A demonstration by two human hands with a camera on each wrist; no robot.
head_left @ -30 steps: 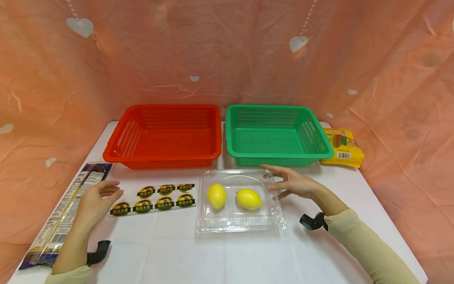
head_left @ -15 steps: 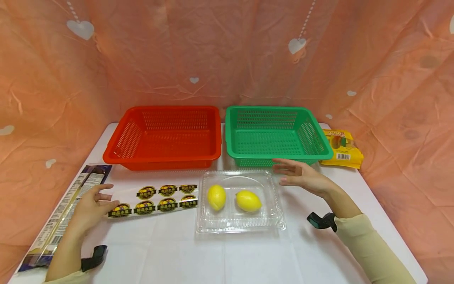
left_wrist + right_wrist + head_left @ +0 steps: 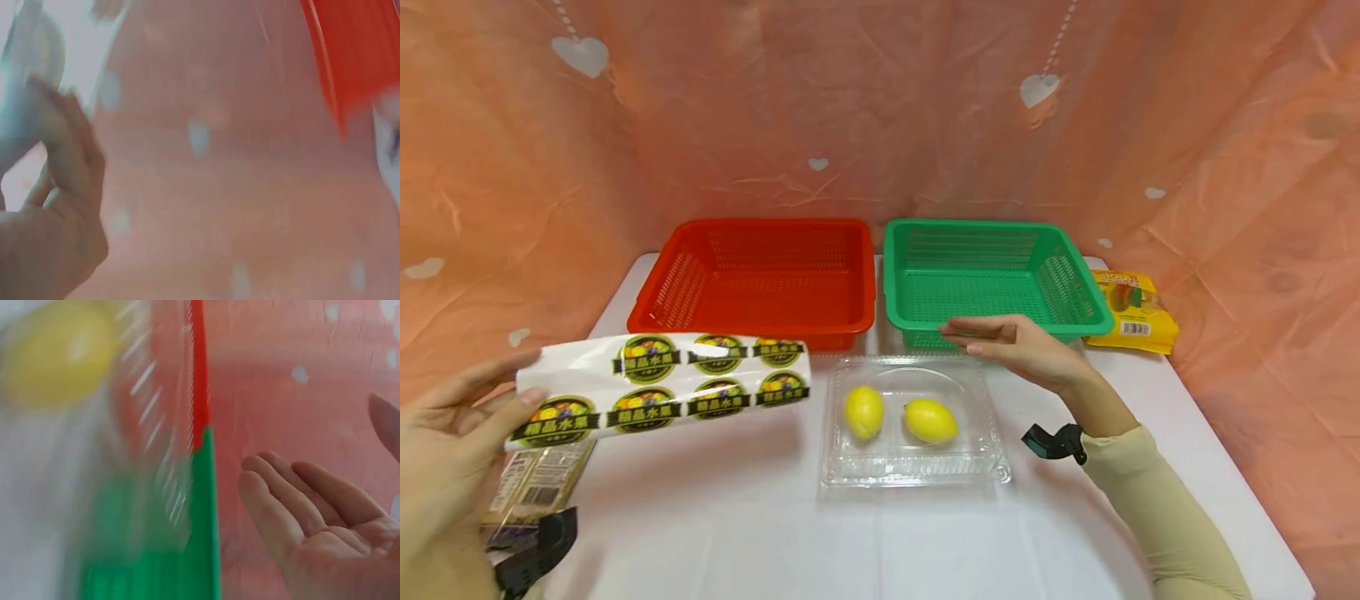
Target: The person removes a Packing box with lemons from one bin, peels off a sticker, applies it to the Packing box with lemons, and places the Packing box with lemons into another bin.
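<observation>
In the head view my left hand (image 3: 463,425) pinches the left end of a sticker sheet (image 3: 685,408) between thumb and fingers. The sheet is lifted off the table and carries two rows of round fruit labels. The left wrist view shows that hand (image 3: 59,175) blurred, with a pale glare at its fingertips. My right hand (image 3: 1026,354) hovers near the front of the green basket, fingers fairly straight; the right wrist view shows its bare palm (image 3: 331,531). A clear plastic clamshell box (image 3: 917,467) lies in the middle, with two lemons (image 3: 864,412) in it.
A red basket (image 3: 752,327) and a green basket (image 3: 1000,325) stand side by side at the back. Behind the green one's right side lies a yellow bag (image 3: 1135,317). Flat printed packaging (image 3: 542,483) lies at the left edge, partly under the sheet and left arm.
My left hand has taken hold of the sticker sheet and raised it off the table, moving left and nearer the camera. My right hand drew back from the clamshell box, then shifted left again.
</observation>
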